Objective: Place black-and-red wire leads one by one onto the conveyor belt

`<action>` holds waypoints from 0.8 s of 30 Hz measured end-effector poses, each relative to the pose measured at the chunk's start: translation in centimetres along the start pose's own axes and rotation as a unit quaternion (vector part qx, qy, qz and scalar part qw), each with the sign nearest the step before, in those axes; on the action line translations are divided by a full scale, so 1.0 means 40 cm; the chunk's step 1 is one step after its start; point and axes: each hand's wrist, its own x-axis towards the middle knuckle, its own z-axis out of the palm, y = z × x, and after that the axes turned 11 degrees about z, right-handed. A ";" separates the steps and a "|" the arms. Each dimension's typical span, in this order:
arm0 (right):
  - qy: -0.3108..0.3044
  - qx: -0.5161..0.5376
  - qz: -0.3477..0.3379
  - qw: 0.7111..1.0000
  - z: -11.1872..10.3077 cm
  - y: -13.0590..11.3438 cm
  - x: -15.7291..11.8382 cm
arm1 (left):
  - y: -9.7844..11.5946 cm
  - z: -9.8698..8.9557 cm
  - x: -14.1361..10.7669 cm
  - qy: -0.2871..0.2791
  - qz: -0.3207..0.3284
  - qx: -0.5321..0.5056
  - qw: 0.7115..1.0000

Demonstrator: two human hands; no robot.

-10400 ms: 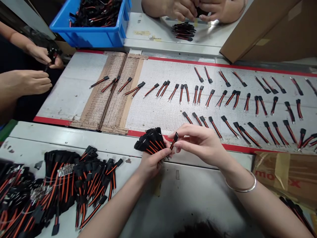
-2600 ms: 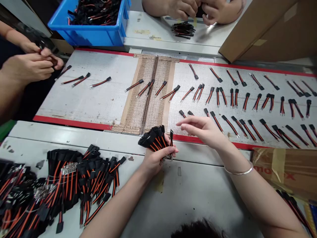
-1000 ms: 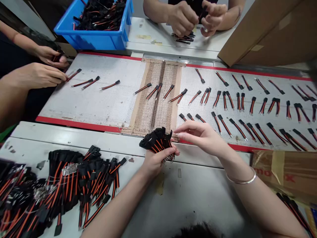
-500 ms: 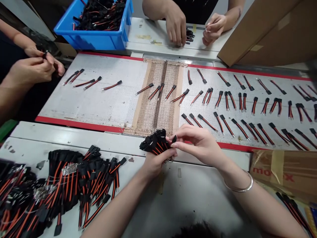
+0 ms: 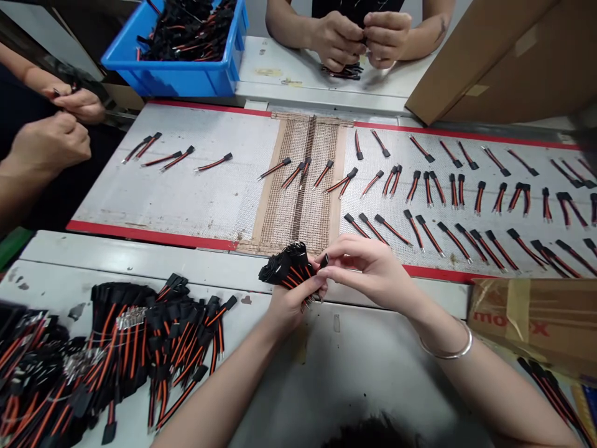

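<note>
My left hand (image 5: 293, 305) is wrapped round a bundle of short red-and-black cables (image 5: 290, 269), their black connectors fanned out at the top and bare wire ends below. At the bundle's right side, the fingertips of my right hand (image 5: 361, 267) pinch the black connector of one cable (image 5: 323, 261). Its wires are mostly hidden behind my fingers. Both hands are above the near edge of the white worktop (image 5: 373, 348). Left of my forearm lies a large heap of similar cables (image 5: 140, 336), some tied together.
Beyond my hands runs a mesh conveyor belt (image 5: 196, 199) with red edges, bearing rows of cables (image 5: 480, 196). A blue bin (image 5: 186, 78) of cables stands at the far left. Cardboard boxes (image 5: 536, 323) sit at the right. Two co-workers' hands (image 5: 364, 40) are across and left.
The co-worker across has brought both hands together above a small cable pile. The left co-worker's hands have shifted left. My hands have moved slightly left, still holding the bundle and the single cable.
</note>
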 end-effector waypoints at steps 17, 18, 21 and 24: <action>-0.014 0.102 0.090 0.991 -0.020 0.019 0.014 | 0.012 0.012 0.002 0.004 0.013 0.013 1.000; 0.006 0.116 0.099 0.988 -0.030 0.028 0.021 | 0.012 0.011 0.003 0.006 0.011 0.009 1.000; 0.100 0.032 0.109 0.988 -0.065 0.067 0.045 | 0.010 0.005 0.009 -0.018 -0.017 -0.020 1.000; 0.207 -0.152 0.100 0.961 -0.085 0.099 0.058 | 0.008 0.000 0.015 -0.035 -0.025 -0.050 0.998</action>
